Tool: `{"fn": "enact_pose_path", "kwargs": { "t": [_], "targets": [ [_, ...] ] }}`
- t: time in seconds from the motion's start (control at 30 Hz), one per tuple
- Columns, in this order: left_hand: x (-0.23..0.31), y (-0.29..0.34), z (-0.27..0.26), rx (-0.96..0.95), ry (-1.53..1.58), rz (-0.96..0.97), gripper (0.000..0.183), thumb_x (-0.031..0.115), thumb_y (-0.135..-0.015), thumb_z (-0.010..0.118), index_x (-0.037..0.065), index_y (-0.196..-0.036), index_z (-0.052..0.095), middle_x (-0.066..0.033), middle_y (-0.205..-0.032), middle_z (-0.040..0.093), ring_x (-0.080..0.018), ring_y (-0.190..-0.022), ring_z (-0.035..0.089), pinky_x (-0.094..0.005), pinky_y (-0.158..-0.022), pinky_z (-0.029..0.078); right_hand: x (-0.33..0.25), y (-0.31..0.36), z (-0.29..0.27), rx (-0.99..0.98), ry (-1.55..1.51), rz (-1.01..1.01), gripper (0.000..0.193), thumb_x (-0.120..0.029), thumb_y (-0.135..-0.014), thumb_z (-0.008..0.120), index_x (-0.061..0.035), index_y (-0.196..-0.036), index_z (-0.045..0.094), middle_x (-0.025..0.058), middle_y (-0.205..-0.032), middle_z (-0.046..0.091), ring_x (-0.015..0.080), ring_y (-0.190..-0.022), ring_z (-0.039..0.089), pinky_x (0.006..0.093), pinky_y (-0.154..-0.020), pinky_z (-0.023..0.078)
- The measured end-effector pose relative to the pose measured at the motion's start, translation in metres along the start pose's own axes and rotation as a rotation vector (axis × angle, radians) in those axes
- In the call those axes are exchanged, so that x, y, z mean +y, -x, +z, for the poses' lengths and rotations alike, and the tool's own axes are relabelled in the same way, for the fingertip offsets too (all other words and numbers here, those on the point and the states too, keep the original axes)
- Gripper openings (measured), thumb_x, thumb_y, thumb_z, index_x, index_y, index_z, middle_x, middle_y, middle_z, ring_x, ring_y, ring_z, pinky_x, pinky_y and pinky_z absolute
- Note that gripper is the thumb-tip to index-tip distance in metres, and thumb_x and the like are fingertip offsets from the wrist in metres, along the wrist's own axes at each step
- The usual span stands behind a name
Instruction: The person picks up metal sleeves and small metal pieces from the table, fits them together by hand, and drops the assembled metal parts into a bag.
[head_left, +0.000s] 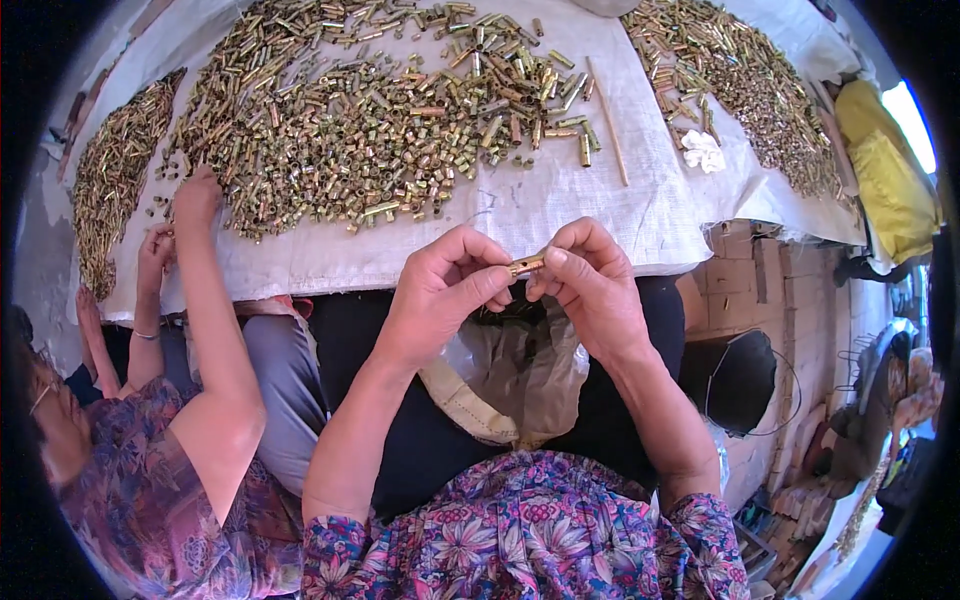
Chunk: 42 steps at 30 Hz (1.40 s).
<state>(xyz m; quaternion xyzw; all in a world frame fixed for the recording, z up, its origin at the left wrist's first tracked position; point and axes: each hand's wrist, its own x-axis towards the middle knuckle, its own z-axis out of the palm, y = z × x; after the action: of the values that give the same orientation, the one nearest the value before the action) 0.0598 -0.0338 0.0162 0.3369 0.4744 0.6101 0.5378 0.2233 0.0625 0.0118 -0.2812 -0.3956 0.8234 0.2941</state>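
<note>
Just past the near edge of the cloth-covered table, over my lap, both hands meet on a short brass-coloured tube [526, 265] with a small dark hole in its side. My left hand [440, 290] pinches one end between thumb and fingers. At the other end, the thumb and fingertips of my right hand [597, 290] close on it. The tube lies nearly level, tilted slightly up to the right. Beyond my hands spreads a large pile of similar brass tubes and short rings [340, 140] on the white woven cloth [560, 215].
A thin wooden stick [607, 120] lies beside the pile. Farther right are another brass pile [750, 90] and a crumpled white scrap [703, 151]. At left, a co-worker's hand [198, 195] touches the parts. A translucent bag [510, 375] sits between my legs; a black bucket [735, 380] stands right.
</note>
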Motion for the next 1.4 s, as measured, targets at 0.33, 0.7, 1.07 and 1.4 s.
{"fn": "enact_pose_path", "kwargs": {
  "t": [0.33, 0.7, 1.07, 1.4],
  "targets": [
    [-0.002, 0.013, -0.002, -0.297, 0.144, -0.065, 0.021, 0.009, -0.086, 0.068, 0.001, -0.101, 0.056, -0.0051, -0.090, 0.064, -0.0131, -0.082, 0.065, -0.0272, -0.076, 0.053, 0.013, 0.012, -0.005, -0.327, -0.336, 0.261, 0.011, -0.012, -0.090, 0.060, -0.0050, -0.091, 0.053, 0.0078, -0.078, 0.061, 0.0170, -0.065, 0.059, 0.0335, -0.062, 0.051],
    [0.014, -0.033, -0.024, -0.006, -0.801, 0.154, 0.025, 0.015, -0.081, 0.067, 0.004, -0.103, 0.062, -0.0060, -0.081, 0.062, -0.0168, -0.073, 0.060, -0.0294, -0.068, 0.048, -0.039, -0.021, -0.019, -0.041, 1.035, -0.232, 0.018, -0.013, -0.084, 0.068, 0.0011, -0.094, 0.061, 0.0026, -0.081, 0.062, 0.0086, -0.073, 0.056, 0.0260, -0.066, 0.046],
    [-0.013, -0.111, 0.001, 0.222, -1.528, 0.442, 0.015, 0.013, -0.079, 0.061, 0.010, -0.094, 0.061, -0.0124, -0.084, 0.057, -0.0313, -0.081, 0.063, -0.0439, -0.063, 0.050, -0.032, -0.105, -0.050, 0.343, 1.728, -0.502, 0.026, -0.019, -0.080, 0.067, -0.0060, -0.099, 0.053, 0.0171, -0.084, 0.063, 0.0363, -0.080, 0.063, 0.0470, -0.069, 0.047],
    [-0.003, -0.086, -0.007, 0.230, -1.070, 0.275, 0.010, 0.011, -0.082, 0.063, 0.006, -0.091, 0.059, -0.0108, -0.090, 0.064, -0.0231, -0.079, 0.066, -0.0365, -0.065, 0.052, -0.033, -0.071, -0.046, 0.298, 1.293, -0.463, 0.015, -0.009, -0.083, 0.063, -0.0030, -0.097, 0.060, 0.0090, -0.076, 0.064, 0.0211, -0.070, 0.062, 0.0337, -0.065, 0.048]
  ]
}}
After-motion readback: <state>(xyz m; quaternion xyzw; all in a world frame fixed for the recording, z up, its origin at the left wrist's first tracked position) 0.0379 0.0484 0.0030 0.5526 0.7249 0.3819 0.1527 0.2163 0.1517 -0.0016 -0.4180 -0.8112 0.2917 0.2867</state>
